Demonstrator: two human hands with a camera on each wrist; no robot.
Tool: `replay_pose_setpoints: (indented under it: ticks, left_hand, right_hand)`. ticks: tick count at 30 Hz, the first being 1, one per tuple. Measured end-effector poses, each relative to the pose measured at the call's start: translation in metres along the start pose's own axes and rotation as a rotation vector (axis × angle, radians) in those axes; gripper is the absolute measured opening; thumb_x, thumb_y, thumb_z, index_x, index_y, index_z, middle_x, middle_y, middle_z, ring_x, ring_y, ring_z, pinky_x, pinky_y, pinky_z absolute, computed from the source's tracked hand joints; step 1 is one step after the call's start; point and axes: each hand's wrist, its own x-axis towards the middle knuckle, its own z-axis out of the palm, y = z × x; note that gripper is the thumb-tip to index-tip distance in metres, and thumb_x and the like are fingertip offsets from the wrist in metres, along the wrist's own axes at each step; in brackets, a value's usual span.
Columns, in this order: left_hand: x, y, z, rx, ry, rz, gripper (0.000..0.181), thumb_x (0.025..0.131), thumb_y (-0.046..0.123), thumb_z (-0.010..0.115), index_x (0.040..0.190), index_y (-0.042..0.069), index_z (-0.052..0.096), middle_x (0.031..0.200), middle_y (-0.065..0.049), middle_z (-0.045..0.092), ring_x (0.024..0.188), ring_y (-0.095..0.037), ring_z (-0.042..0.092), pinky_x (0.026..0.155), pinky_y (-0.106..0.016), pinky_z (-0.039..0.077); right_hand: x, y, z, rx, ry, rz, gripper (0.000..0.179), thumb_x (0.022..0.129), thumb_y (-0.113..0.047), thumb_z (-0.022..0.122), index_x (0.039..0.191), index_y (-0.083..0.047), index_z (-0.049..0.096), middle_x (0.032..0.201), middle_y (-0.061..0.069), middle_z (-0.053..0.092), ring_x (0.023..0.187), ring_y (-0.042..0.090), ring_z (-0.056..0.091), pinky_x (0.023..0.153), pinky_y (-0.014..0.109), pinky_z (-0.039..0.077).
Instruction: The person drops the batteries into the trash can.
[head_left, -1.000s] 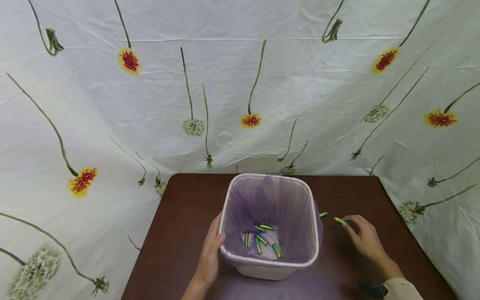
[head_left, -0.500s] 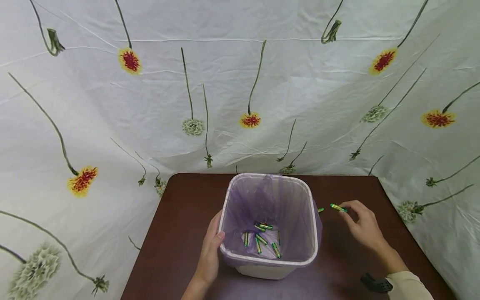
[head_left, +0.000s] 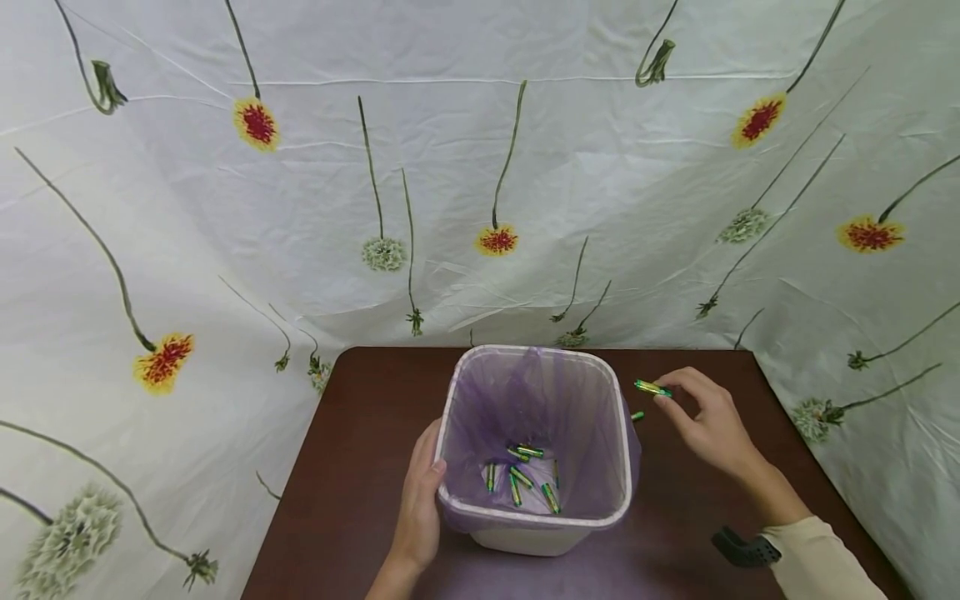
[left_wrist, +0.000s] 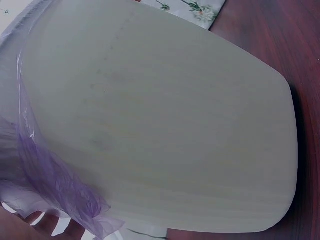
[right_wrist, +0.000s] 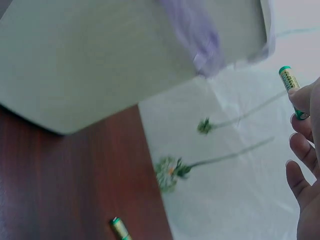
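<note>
A white plastic bin (head_left: 521, 542) lined with a thin purple bag (head_left: 585, 433) stands on the table. My left hand (head_left: 420, 500) grips the bin's left side, thumb at the rim; in the left wrist view its fingers (left_wrist: 47, 223) show beside the gathered bag edge. My right hand (head_left: 708, 417) is raised to the right of the bin and pinches a green-and-gold battery (head_left: 647, 386) between thumb and fingers, its free end toward the bin. The right wrist view shows that battery (right_wrist: 288, 77) too. Several similar batteries (head_left: 551, 498) lie scattered on the bag at the bin's bottom.
Another battery (head_left: 637, 416) lies on the dark wooden table (head_left: 352, 425) just right of the bin, partly hidden by its bag. White flower-printed cloth (head_left: 442, 192) hangs behind the table and along both sides. A black band (head_left: 745, 550) is by my right sleeve.
My right hand has lifted the battery off the table and carried it up and slightly left, toward the bin. The left hand keeps its hold on the bin.
</note>
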Motion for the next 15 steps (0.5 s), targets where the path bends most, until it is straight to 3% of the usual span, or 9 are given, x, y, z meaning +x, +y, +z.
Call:
replay_pose_setpoints:
  ticks: [8, 15]
  left_hand:
    - [0.000, -0.002, -0.002, 0.006, -0.021, 0.015, 0.054, 0.104, 0.009, 0.032, 0.157, 0.005, 0.043, 0.157, -0.017, 0.041, 0.143, -0.024, 0.036, 0.113, -0.019, 0.022]
    - [0.001, -0.002, -0.003, -0.014, -0.034, 0.017, 0.054, 0.104, 0.009, 0.032, 0.157, 0.006, 0.044, 0.156, -0.016, 0.042, 0.142, -0.021, 0.037, 0.112, -0.020, 0.024]
  right_hand:
    - [0.026, -0.023, 0.005, 0.071, -0.029, -0.086, 0.038, 0.077, 0.014, 0.081, 0.104, -0.012, 0.074, 0.100, -0.003, 0.068, 0.090, 0.013, 0.061, 0.077, 0.022, 0.044]
    - [0.046, -0.043, 0.011, 0.075, -0.118, -0.116, 0.033, 0.083, 0.009, 0.079, 0.106, -0.014, 0.074, 0.105, -0.005, 0.068, 0.095, 0.013, 0.063, 0.082, 0.025, 0.047]
